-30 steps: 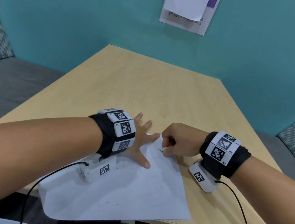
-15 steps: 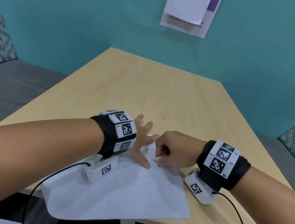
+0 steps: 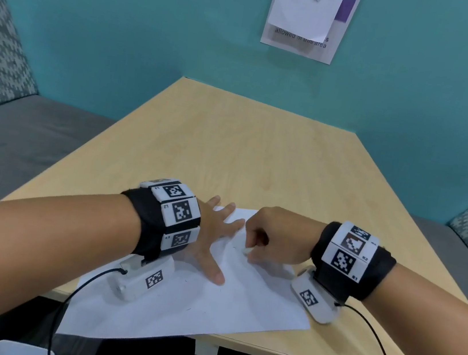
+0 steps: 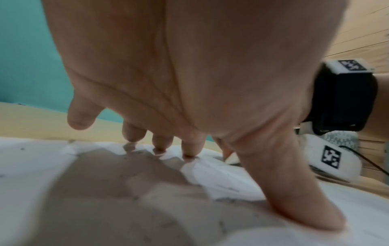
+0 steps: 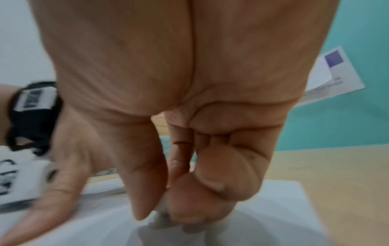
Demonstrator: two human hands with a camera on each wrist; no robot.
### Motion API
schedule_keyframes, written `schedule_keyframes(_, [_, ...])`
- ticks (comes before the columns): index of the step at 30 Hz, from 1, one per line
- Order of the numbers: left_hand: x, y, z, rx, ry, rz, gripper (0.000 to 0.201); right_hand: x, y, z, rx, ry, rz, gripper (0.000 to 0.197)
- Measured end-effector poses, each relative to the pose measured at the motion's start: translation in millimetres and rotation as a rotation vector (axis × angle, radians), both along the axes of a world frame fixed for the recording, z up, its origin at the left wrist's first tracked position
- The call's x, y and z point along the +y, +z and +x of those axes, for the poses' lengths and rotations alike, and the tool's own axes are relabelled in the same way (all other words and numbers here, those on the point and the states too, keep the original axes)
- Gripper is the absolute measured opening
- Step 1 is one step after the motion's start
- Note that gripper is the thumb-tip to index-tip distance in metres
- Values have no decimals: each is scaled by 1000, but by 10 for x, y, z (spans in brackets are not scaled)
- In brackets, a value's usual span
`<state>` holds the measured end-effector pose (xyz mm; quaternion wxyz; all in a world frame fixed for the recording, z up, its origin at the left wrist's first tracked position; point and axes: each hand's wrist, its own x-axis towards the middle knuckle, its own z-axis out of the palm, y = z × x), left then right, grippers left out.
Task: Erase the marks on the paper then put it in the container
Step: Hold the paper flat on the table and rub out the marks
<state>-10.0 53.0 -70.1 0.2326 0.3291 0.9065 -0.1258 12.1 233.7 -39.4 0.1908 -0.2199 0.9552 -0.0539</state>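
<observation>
A white rectangular sheet of paper (image 3: 209, 303) lies flat near the lower centre of the head view, on the pale wooden bench (image 3: 259, 157), with its near corner hanging past the bench's front edge. The left hand (image 3: 212, 234) is spread flat on the sheet, fingers straight and the thumb pressed down toward the bottom of the frame, pinning the paper in place. The right hand (image 3: 275, 237), just right of it, is curled and pinches a small white eraser (image 5: 160, 216) between thumb and fingers, its tip down on the sheet.

The task appears to be in its first half. Faint grey pencil marks (image 3: 235, 248) show beside the eraser, and a few small dark specks sit lower on the sheet; the left wrist view shows more short strokes and flecks scattered over the paper, though blur makes it hard to tell marks from eraser crumbs. So the erasing looks unfinished.

A rounded white object (image 3: 19, 350) peeks in at the lower left corner of the head view, below the bench; it may be the container, but too little shows to be sure. Placing the paper in a container is not yet done.
</observation>
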Motion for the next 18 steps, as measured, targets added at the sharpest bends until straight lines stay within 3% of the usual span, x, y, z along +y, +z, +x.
schedule_keyframes(3, [19,33,23,17,-20,12,115,-131,-30,113,-58,95,-20,14])
schedule_keyframes(8, [29,43,52,25,-30,27,113,-63,31,-129,53,15,0,10])
schedule_keyframes(12, [-8,16,49,13,-12,50,102,-201,-43,68,-47,133,-38,9])
schedule_keyframes(18, [31,58,78,30,-32,14,107,-133,4,-111,16,39,-51,13])
